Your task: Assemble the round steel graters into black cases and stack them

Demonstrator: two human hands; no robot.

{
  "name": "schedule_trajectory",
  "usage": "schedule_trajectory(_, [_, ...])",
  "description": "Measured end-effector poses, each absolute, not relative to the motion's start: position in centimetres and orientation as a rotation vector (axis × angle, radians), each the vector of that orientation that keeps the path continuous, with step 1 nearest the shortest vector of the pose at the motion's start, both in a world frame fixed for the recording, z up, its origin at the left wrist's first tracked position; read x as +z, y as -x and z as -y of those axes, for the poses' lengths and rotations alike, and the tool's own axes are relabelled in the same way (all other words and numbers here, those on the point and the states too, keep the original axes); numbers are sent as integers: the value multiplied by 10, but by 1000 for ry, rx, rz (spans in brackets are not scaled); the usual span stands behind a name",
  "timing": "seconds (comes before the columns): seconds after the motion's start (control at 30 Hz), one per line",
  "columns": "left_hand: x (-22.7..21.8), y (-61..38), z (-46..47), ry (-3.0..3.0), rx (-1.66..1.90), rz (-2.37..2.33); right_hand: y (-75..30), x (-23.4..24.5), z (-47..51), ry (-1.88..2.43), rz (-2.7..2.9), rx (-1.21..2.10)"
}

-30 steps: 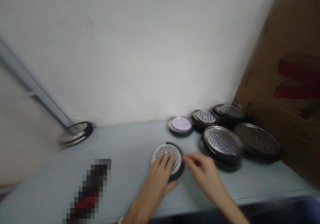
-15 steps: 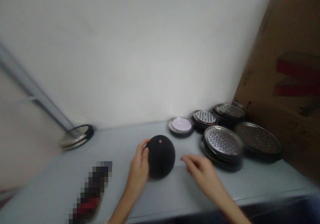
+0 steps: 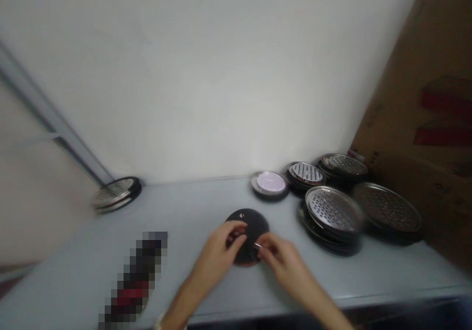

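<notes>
A round black disc (image 3: 254,222) with a small mark near its far edge lies on the grey table. Over its left part is my left hand (image 3: 224,244), its thumb and forefinger curved with a gap between them and nothing visible in it. At the disc's right edge, my right hand (image 3: 278,256) pinches a small thin shiny piece (image 3: 257,245), too small and blurred to name. The hands partly hide the disc.
Several round metal graters with black rims, such as this stacked grater (image 3: 334,209), stand at the right beside a cardboard box (image 3: 424,138). Another grater (image 3: 116,192) lies at the far left. A pixelated object (image 3: 134,281) lies front left, and a wall (image 3: 206,99) rises behind.
The black disc, earlier held tilted up in my left hand, now lies flatter on the table. My left hand has moved over it, and my right hand has come in to its right edge.
</notes>
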State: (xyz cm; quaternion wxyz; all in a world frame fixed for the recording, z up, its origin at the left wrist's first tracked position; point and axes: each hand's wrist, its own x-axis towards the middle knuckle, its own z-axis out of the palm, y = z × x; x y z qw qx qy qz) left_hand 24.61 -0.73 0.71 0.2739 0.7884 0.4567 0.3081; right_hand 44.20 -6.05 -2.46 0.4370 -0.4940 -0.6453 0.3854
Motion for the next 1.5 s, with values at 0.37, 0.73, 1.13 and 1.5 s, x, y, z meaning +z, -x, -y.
schedule_trajectory(0.37, [-12,-238,28,-2529,802,-905,-443,-35,59,1173,1981,579])
schedule_trajectory(0.73, [-13,-232,18,-2554,674,-765,-448,-45,59,1030,2066,508])
schedule_trajectory(1.13, [-5,-243,6,-2682,631,-819,-462,-37,33,950,2231,438])
schedule_trajectory(1.5, [-3,-234,-3,-2458,625,-834,-459,-47,33,1124,2250,419])
